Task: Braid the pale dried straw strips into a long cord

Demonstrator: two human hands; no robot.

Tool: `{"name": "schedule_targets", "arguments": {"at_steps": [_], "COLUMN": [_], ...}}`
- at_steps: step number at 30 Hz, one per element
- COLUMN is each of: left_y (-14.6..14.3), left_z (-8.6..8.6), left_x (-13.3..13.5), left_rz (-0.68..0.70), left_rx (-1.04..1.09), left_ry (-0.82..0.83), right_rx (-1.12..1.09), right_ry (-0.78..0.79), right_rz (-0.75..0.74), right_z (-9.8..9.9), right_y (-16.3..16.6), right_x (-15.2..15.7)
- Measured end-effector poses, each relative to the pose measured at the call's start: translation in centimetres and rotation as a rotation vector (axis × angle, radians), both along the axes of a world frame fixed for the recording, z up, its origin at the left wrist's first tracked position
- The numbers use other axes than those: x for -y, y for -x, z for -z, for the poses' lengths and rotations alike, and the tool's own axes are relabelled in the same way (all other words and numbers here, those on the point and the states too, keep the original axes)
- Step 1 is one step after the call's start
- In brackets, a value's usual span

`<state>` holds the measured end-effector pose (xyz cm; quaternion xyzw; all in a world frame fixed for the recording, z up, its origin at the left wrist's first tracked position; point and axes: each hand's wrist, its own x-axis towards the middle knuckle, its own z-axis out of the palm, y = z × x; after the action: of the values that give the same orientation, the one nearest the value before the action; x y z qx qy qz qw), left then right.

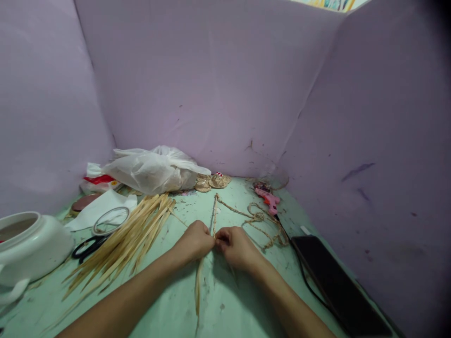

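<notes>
Both hands meet at the near end of a thin braided straw cord (214,213) above the green tabletop. My left hand (199,238) is closed on the cord, and a loose straw strand (198,291) hangs down below it. My right hand (233,244) pinches the same end from the other side, thumb and fingers together. From there the cord runs away from me, bends near a small knot and trails right into a loose tangle (259,217). The exact crossing of strands between the fingers is hidden.
Left lie a bundle of dry straw strips (123,244), black-handled scissors (89,246), a ring (111,220) and a white pot (38,246). Behind are a plastic bag (155,171) and woven straw pieces (211,182). Right are a pink glue gun (269,201) and a black phone-like slab (338,286).
</notes>
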<state>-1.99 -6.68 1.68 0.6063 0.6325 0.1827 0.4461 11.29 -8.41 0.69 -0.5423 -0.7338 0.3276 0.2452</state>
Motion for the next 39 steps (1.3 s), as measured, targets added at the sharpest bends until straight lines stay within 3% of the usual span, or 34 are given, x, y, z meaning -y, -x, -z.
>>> {"name": "schedule_targets", "arguments": {"at_steps": [3,7,10,14,18,22,26,27,30,31,35,37,39], "left_y": [-0.4,-0.9,-1.2,-1.3,-0.9,-0.1,0.9,1.1,1.5,1.6,1.5,1.3,1.2], "left_z": [1.1,1.3,0.2,-1.5,-2.1,-1.9,-1.9,-1.9,-1.8,-1.7,-1.3,-1.3,-1.3], "left_x": [-0.2,0.1,0.7,1.5,1.6,0.9,0.2,0.1,-0.1,-0.2,-0.1,0.0,0.1], "left_rz": [-0.023,-0.029,-0.093,-0.161,-0.102,-0.02,0.097,0.129,0.182,0.186,0.191,0.198,0.201], "left_rx": [-0.033,0.039,0.128,0.249,0.353,0.335,0.279,0.266,0.258,0.269,0.323,0.323,0.3], "left_ry": [-0.091,-0.041,0.027,0.182,0.204,0.193,0.19,0.186,0.194,0.201,0.2,0.185,0.167], "right_rx": [0.356,0.621,0.663,0.673,0.675,0.666,0.374,0.295,0.065,-0.005,-0.492,-0.611,-0.581], "right_ry": [-0.14,-0.133,-0.074,-0.035,-0.006,0.042,0.134,0.141,-0.043,0.0,0.561,0.655,0.629], "right_rz": [0.049,0.186,0.245,0.21,0.143,0.009,-0.151,-0.071,0.296,0.31,0.152,0.152,0.16], "right_z": [-1.1,-2.9,-3.8,-4.1,-4.0,-5.2,-6.5,-6.4,-4.9,-4.1,-1.9,-1.6,-1.4], "right_y": [0.6,1.7,2.4,3.3,4.6,4.7,1.9,1.1,-0.3,-0.3,1.1,1.8,1.9], "right_x": [1.1,2.5,3.3,4.3,5.2,6.1,5.0,4.3,1.9,1.3,0.7,1.0,1.1]}}
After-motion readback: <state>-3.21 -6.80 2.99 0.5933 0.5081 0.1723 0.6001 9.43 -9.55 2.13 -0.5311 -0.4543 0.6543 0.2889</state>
